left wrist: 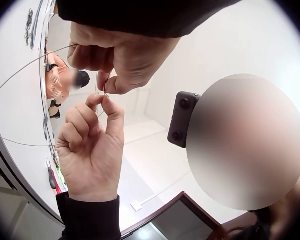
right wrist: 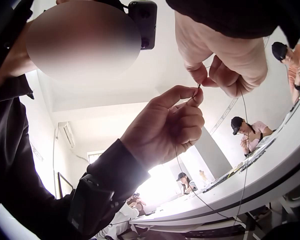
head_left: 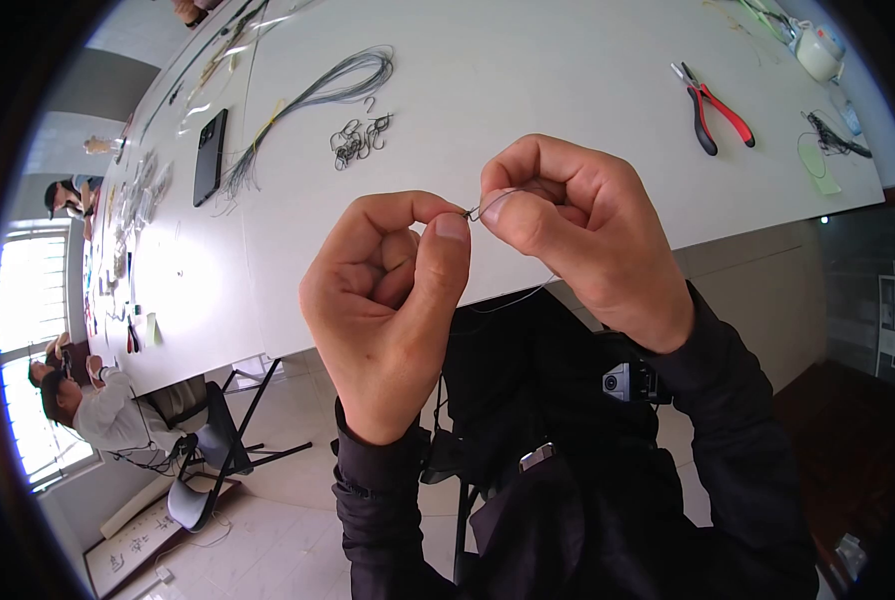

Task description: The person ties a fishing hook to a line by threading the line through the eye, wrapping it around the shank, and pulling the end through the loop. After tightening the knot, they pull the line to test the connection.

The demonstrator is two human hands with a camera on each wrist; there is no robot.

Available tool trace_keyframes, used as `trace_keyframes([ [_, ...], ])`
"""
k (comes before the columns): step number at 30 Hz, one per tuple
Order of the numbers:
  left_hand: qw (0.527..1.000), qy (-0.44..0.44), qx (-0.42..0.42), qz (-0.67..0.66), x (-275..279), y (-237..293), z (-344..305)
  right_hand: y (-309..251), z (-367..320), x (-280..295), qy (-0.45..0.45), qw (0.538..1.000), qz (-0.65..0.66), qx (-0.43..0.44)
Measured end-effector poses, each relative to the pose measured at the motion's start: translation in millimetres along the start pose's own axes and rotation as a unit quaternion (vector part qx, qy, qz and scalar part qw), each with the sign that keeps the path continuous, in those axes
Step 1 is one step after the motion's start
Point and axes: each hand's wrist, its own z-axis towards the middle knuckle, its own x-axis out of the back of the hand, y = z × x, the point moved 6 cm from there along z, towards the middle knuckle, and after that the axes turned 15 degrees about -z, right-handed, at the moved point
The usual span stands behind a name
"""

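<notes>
Between the thumb and forefinger of my left hand [head_left: 383,290] is a tiny dark fish hook [head_left: 472,213], mostly covered by the fingertips. My right hand [head_left: 593,225], close beside it, pinches a thin grey fishing line [head_left: 530,294] that meets the hook. Both hands are raised over the table's front edge, fingers curled in. In the left wrist view the line [left wrist: 25,65] runs out in a long curve from the hands. The right wrist view has the line [right wrist: 245,135] hanging below them.
On the white table [head_left: 568,90] lie a pile of fish hooks [head_left: 360,140], a bundle of grey lines [head_left: 343,88] and a black phone [head_left: 211,158]. Red-and-black pliers [head_left: 710,108] lie at the right, near a dark bunch of line [head_left: 836,138]. Other people sit farther along.
</notes>
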Motion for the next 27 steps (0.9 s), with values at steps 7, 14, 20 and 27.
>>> trace_keyframes([
  [7, 1.0, -0.006, 0.007, 0.012, -0.3, -0.4, -0.4, 3.2, 0.5, -0.1, 0.001, 1.0, -0.002, 0.008],
  [14, 1.0, 0.003, 0.019, 0.009, 0.0, 0.2, -1.3, 4.2, -0.7, 1.3, 0.004, 0.999, -0.03, 0.008],
  [20, 1.0, 0.019, 0.02, 0.008, 0.7, 1.3, -1.5, -0.9, -5.4, 4.8, 0.024, 0.999, -0.045, 0.018],
  [27, 0.999, 0.03, 0.014, 0.024, 0.2, 1.6, -1.5, -10.7, -11.7, 7.8, 0.04, 0.987, -0.14, 0.071],
])
